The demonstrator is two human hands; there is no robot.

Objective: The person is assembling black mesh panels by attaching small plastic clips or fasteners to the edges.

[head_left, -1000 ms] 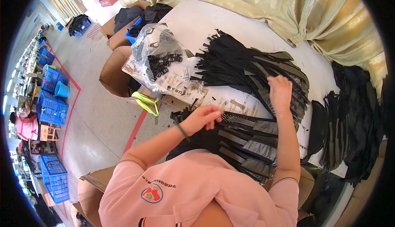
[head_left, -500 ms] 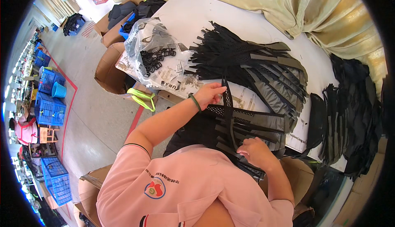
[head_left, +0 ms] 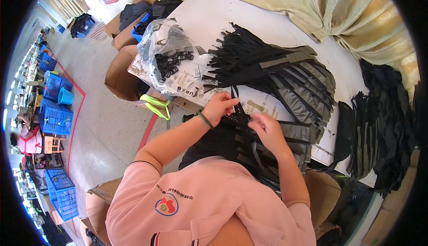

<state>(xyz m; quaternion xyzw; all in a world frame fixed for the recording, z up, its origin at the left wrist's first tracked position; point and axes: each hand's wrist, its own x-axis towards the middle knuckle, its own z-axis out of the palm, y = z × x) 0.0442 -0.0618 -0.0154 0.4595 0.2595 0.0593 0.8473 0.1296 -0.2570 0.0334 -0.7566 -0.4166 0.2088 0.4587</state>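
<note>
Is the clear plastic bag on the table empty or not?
Not empty: small black buckles show inside the clear plastic bag.

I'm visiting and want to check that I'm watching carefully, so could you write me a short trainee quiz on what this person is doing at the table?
1. What is the left hand pinching?
a) A blue basket
b) A black mesh strap
c) A cardboard box

2. True or false: the clear plastic bag with small black parts in it lies to the left of the fanned pile of black strips.

3. Which wrist wears the dark band?

Key:
1. b
2. True
3. The left wrist
</note>
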